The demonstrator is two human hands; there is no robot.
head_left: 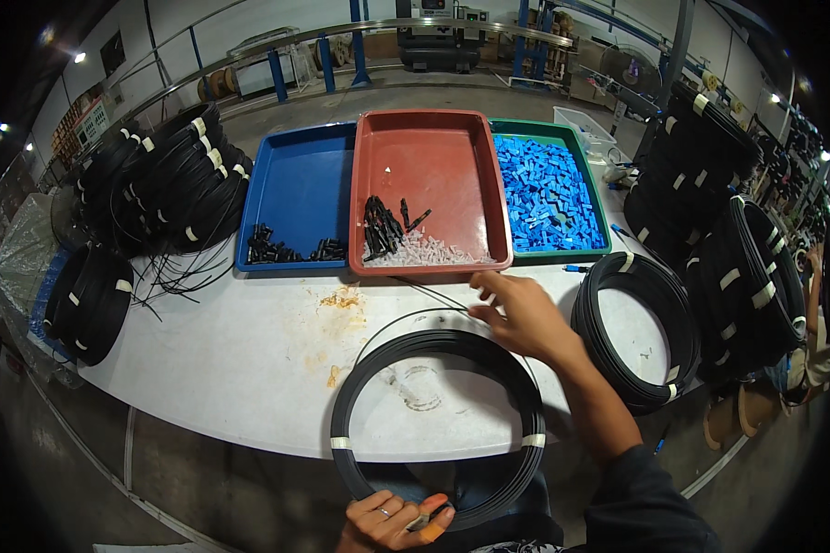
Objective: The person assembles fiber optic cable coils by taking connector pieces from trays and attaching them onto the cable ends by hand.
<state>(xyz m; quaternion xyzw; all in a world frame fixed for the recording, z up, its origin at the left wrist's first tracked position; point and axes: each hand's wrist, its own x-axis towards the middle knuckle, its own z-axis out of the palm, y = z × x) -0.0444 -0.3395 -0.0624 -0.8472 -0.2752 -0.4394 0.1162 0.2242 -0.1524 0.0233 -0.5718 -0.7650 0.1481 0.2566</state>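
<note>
The left hand [398,521] is gripping the near side of a black cable coil [438,343], its fingers closing around it; the coil is lying before the body, extending past the near edge of the table [249,369]. The right hand [523,318] is hovering beyond the coil's far right side, fingers half curling beside a loose strand [431,293] — whether they are pinching it, I cannot tell. The red tray [433,138] is sitting just beyond — another coil [588,336] is resting to the right.
</note>
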